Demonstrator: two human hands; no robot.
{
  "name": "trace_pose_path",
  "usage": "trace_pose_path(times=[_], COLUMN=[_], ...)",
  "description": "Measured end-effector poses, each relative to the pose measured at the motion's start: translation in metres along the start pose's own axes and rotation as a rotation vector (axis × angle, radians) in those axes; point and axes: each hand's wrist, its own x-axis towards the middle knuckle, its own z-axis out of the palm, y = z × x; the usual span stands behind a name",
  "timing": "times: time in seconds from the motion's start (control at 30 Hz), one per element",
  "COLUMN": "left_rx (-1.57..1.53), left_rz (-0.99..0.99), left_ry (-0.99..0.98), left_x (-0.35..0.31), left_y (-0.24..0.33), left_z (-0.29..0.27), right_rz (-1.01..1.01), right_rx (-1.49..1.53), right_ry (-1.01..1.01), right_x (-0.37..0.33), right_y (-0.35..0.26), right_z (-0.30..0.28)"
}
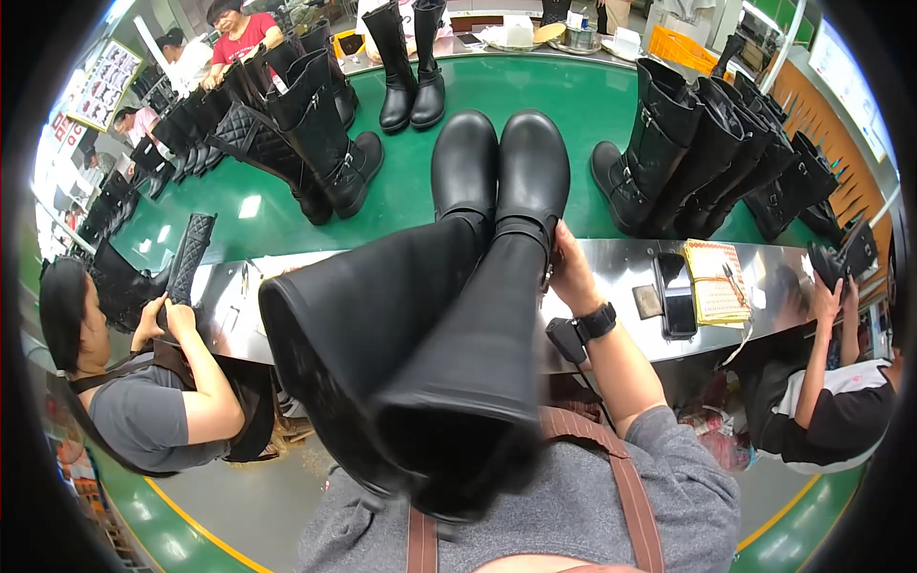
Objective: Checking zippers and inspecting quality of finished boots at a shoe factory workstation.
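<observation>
- Nearest to us, a grey shirt [583,497] crossed by brown apron straps [626,477] filled the lower edge of the view.
- Just above it, a pair of tall black boots [449,315] lay tilted with the open shafts toward us and the toes pointing far, onto the green conveyor belt [564,115].
- Our right hand [571,272] was clamped on the right boot's shaft just below the ankle strap; a black watch [597,321] sat on that wrist.
- Our left hand was hidden behind the boots, so we could not tell whether it gripped anything.
- The boots crossed the near steel desk [621,267], which ran left to right between us and the belt.
- On the desk to the right lay a dark phone [676,296] and, just beside it, a yellow notepad [716,282].
- At the near left a person in a grey top [143,411] held a quilted black boot [189,256]; at the near right another person [831,401] held a dark piece up in both hands.
- Farther off, more black boots stood on the belt: a row at the right [688,162], a leaning group at the left [306,134], and an upright pair [411,67] at the far centre.
- At the far left, a person in a red shirt [244,38] sat behind the belt.
</observation>
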Motion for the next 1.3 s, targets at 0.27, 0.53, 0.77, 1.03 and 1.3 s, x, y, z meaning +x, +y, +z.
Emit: trace_pose_path(times=[0.27,0.53,0.77,1.03,1.3], left_rx=[-0.122,-0.537,0.203,-1.002,-0.831], left_rz=[0.05,-0.305,-0.052,-0.396,-0.25], left_ry=[-0.05,-0.161,-0.218,-0.158,0.063], left_x=[0.043,0.07,0.079,0.072,0.076], left_y=[-0.006,-0.093,-0.118,-0.083,-0.089], left_z=[-0.037,-0.081,-0.098,-0.072,-0.086], right_rz=[-0.033,0.038,0.153,0.344,0.147], right_rx=[0.027,0.206,0.453,0.549,0.554], right_ry=[-0.057,-0.02,0.007,-0.257,0.104], right_x=[0.017,0.029,0.041,0.053,0.049], right_y=[-0.002,0.016,0.037,0.032,0.026], right_z=[-0.025,-0.031,-0.043,-0.037,-0.033])
